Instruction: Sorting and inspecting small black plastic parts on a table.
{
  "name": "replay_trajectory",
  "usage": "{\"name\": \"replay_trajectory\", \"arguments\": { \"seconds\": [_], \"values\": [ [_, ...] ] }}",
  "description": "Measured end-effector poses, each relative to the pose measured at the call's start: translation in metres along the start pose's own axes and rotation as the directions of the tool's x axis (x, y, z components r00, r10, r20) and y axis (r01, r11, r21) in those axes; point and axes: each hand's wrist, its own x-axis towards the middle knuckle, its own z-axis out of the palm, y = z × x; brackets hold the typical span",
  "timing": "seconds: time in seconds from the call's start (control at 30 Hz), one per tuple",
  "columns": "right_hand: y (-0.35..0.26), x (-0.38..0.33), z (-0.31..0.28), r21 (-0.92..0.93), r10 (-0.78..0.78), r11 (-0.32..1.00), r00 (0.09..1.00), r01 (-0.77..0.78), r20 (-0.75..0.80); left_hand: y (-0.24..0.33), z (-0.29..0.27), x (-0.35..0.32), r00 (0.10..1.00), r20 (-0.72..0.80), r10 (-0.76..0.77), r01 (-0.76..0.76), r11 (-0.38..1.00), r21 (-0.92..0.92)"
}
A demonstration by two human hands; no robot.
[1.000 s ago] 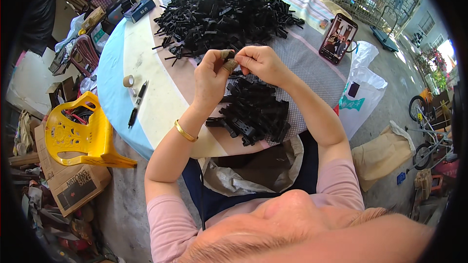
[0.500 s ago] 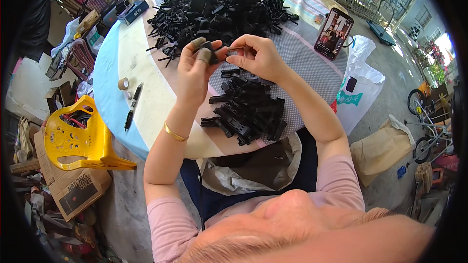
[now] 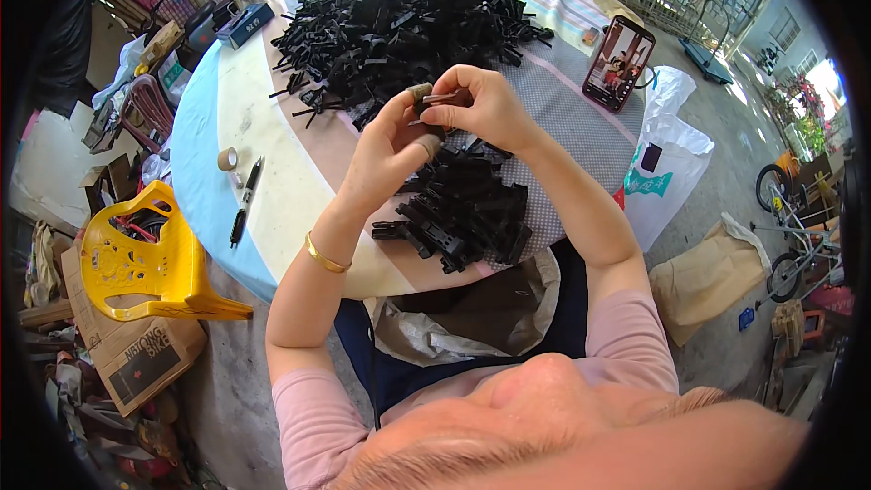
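Head: hands higher than before

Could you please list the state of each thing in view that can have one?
Left hand: pinching a small black part.
Right hand: gripping the same part.
Phone: propped upright, screen lit.
Marker pen: lying flat, capped.
Yellow chair: tipped over.

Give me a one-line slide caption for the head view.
Left hand and right hand pinch a small black part above piles of black parts on a round table.

Sunlit concrete floor; yellow plastic chair beside round table.
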Motion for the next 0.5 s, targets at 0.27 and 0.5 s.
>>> {"name": "replay_trajectory", "arguments": {
  "seconds": [0.27,0.5],
  "values": [
    [-0.001,0.000,0.001,0.078,0.144,0.985,0.985,-0.152,0.090,-0.006,-0.003,0.003,0.985,-0.148,0.093,-0.074,0.989,0.129],
    [-0.004,-0.001,0.002,-0.070,0.156,0.987,0.977,-0.147,0.146,-0.004,-0.003,0.001,0.974,-0.190,0.123,-0.095,0.984,0.149]
  ]
}}
